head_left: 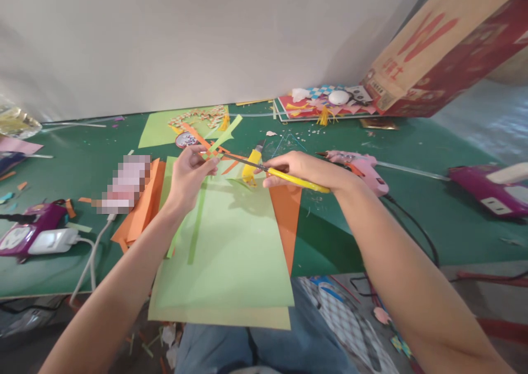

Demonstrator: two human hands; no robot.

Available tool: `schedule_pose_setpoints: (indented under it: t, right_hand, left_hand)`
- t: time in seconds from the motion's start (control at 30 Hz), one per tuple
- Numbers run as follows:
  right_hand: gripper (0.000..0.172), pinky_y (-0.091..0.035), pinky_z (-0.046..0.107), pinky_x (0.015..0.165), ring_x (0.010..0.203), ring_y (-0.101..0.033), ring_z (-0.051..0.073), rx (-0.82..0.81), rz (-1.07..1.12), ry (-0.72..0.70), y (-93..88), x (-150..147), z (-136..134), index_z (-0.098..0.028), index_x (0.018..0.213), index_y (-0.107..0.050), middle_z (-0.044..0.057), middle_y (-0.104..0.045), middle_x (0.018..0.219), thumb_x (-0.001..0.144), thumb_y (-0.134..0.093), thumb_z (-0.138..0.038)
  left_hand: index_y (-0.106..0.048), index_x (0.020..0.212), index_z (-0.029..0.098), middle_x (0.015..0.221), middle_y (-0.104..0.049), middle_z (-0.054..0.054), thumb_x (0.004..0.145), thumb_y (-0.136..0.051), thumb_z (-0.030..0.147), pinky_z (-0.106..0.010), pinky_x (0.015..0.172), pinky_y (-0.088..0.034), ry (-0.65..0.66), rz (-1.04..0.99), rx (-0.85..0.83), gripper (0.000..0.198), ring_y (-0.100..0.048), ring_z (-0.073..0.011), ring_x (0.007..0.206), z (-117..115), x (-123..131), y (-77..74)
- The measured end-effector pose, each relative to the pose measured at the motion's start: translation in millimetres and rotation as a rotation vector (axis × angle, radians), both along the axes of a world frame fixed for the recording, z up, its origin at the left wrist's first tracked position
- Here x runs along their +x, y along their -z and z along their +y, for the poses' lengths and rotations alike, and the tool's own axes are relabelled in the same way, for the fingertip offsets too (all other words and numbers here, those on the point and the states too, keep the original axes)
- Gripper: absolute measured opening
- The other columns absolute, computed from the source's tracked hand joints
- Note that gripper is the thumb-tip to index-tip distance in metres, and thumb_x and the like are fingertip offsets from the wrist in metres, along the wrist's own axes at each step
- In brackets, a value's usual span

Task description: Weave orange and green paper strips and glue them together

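Note:
My right hand is closed around yellow-handled scissors, whose dark blades point left toward my other hand. My left hand pinches a light green paper strip that rises up and to the right from my fingers. The blade tips meet the strip close to my left fingers. Below both hands lies a stack of light green paper sheets overhanging the table's near edge, with orange paper under its right side.
A pink glue gun lies right of my right hand, its cord trailing off the green table. Purple power strips sit at far left and far right. A yellow utility knife, paper scraps, orange sheets and a tilted cardboard box surround the work.

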State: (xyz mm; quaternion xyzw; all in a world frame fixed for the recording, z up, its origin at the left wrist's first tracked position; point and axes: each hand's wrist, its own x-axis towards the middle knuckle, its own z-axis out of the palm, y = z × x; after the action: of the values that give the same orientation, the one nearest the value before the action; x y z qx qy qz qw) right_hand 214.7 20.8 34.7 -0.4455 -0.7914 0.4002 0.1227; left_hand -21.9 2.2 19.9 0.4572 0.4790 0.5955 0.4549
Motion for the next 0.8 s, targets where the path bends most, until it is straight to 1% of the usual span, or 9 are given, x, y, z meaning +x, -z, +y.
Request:
schedule_pose_setpoints:
  t: [0.17, 0.3, 0.47, 0.63, 0.8]
  right_hand:
    - [0.041, -0.023, 0.026, 0.056, 0.059, -0.031, 0.010, 0.012, -0.046, -0.003, -2.2, 0.0, -1.3, -0.022, 0.092, -0.072, -0.003, -0.044, 0.064, 0.071, -0.064, -0.057]
    - [0.042, -0.024, 0.027, 0.055, 0.059, -0.032, 0.011, 0.001, -0.052, 0.001, -2.0, 1.1, -1.0, -0.023, 0.092, -0.072, -0.002, -0.047, 0.067, 0.069, -0.064, -0.058]
    - [0.043, -0.024, 0.027, 0.055, 0.059, -0.032, 0.011, -0.013, -0.052, 0.010, -1.8, 1.6, -0.3, -0.023, 0.093, -0.072, -0.002, -0.047, 0.066, 0.069, -0.063, -0.059]
    - [0.044, -0.023, 0.027, 0.054, 0.057, -0.031, 0.010, -0.011, -0.079, 0.004, -3.0, 1.3, -0.4, -0.022, 0.094, -0.072, -0.003, -0.041, 0.062, 0.070, -0.063, -0.059]
    - [0.044, -0.024, 0.026, 0.053, 0.057, -0.032, 0.010, -0.028, -0.060, 0.009, -2.4, 2.0, -0.9, -0.022, 0.095, -0.071, -0.004, -0.038, 0.062, 0.070, -0.063, -0.058]
  left_hand:
    - [-0.058, 0.080, 0.020, 0.050, -0.054, 0.008, 0.061, -0.076, 0.012, -0.020, 0.053, -0.042, 0.038, 0.028, -0.005, 0.028, -0.053, -0.0077, 0.048, -0.8, 0.0, 0.2]
    - [-0.059, 0.080, 0.020, 0.051, -0.054, 0.007, 0.060, -0.077, 0.013, -0.021, 0.054, -0.041, 0.058, 0.033, 0.000, 0.028, -0.053, -0.0081, 0.049, -0.8, -0.8, 0.2]
    - [-0.058, 0.080, 0.020, 0.051, -0.055, 0.007, 0.061, -0.076, 0.013, -0.021, 0.054, -0.040, 0.080, 0.024, 0.010, 0.027, -0.052, -0.0080, 0.050, -0.6, -2.5, 1.3]
    - [-0.057, 0.083, 0.019, 0.051, -0.056, 0.007, 0.061, -0.074, 0.013, -0.020, 0.055, -0.041, 0.095, 0.040, 0.018, 0.028, -0.052, -0.0075, 0.050, 0.8, -3.0, 3.4]
    - [-0.057, 0.084, 0.019, 0.049, -0.056, 0.008, 0.060, -0.074, 0.013, -0.021, 0.057, -0.043, 0.098, 0.047, 0.004, 0.030, -0.053, -0.0079, 0.050, 0.8, -1.9, 2.6]
